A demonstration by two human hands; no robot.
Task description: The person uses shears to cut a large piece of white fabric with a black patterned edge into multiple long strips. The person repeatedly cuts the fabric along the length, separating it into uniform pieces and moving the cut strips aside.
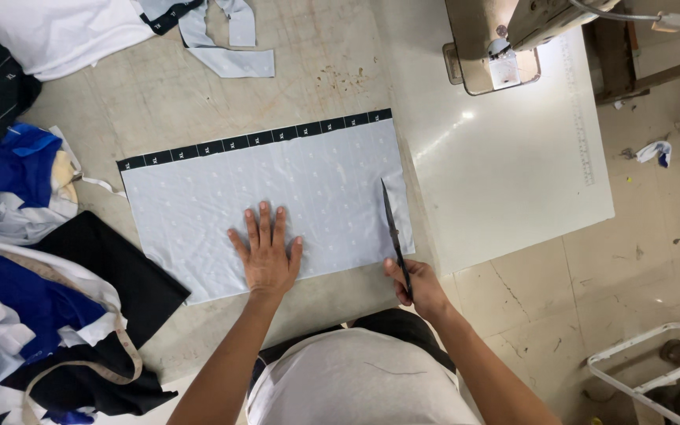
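Observation:
A pale blue rectangular piece of fabric point(214, 201) with a black strip along its far edge lies flat on a beige worktable point(308, 63). My left hand point(267, 253) presses flat on the fabric's near edge, fingers spread. My right hand point(419, 285) grips the handles of a pair of dark scissors point(392, 228), whose blades point away from me along the fabric's right edge, about a hand's width in from it.
A sewing machine point(513, 39) stands on a white table point(513, 173) at the upper right. Heaps of blue, white and black cloth point(33, 299) and a measuring tape point(80, 362) lie at the left. Pale fabric scraps point(226, 47) lie far. A white metal frame point(655, 370) sits on the floor.

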